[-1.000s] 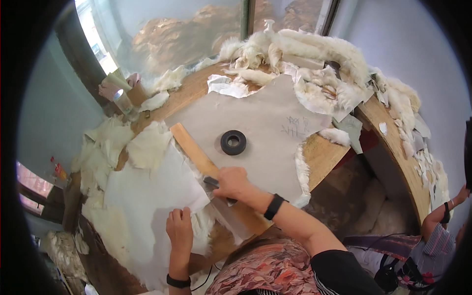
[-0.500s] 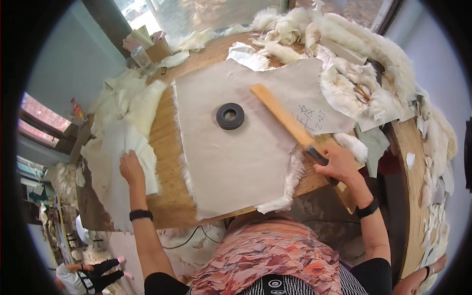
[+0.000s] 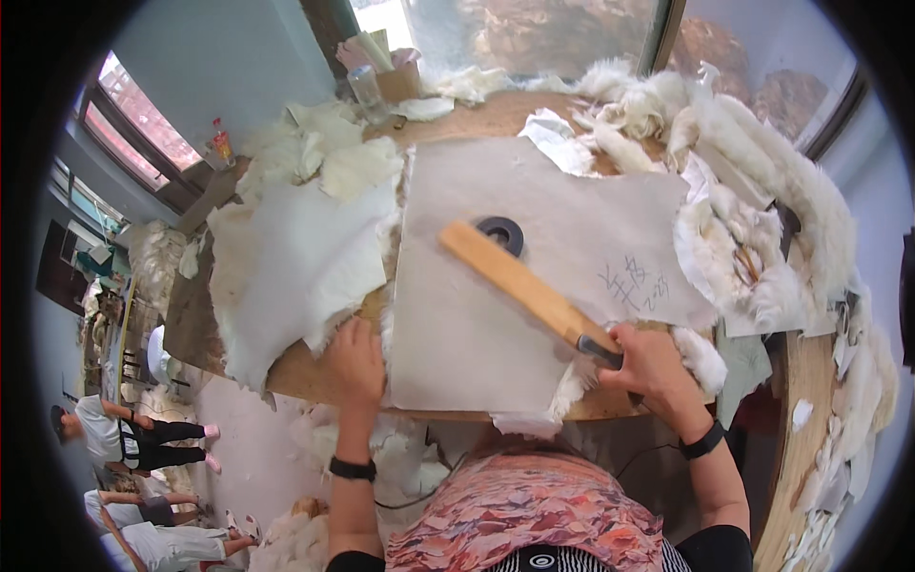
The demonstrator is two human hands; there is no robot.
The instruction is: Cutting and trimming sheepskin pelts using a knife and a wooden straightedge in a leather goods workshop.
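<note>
My right hand [image 3: 653, 372] is closed round the dark handle of a long flat wooden bar [image 3: 515, 286]. The bar slants up to the left over a big beige sheet [image 3: 457, 353] with handwritten marks, and white fur shows along some of its edges. Whether the bar touches the sheet I cannot tell. Just behind the bar's far end, a thick black ring [image 3: 502, 234] lies on the sheet, partly hidden. My left hand [image 3: 356, 367], slightly blurred, is beside the sheet's lower left edge with its fingers stretched forward, holding nothing visible. Close by lies a pale pelt [image 3: 295, 257].
White fur pieces [image 3: 762, 162] are heaped along the back and right of the wooden table [image 3: 305, 372]. A small box [image 3: 398, 81] and a clear cup [image 3: 365, 88] stand at the back left. Other people [image 3: 114, 429] are at the far left.
My left hand has left the pale pelt and moved right to the sheet's edge. The wooden bar has swung left, now covering part of the ring. The head view has shifted.
</note>
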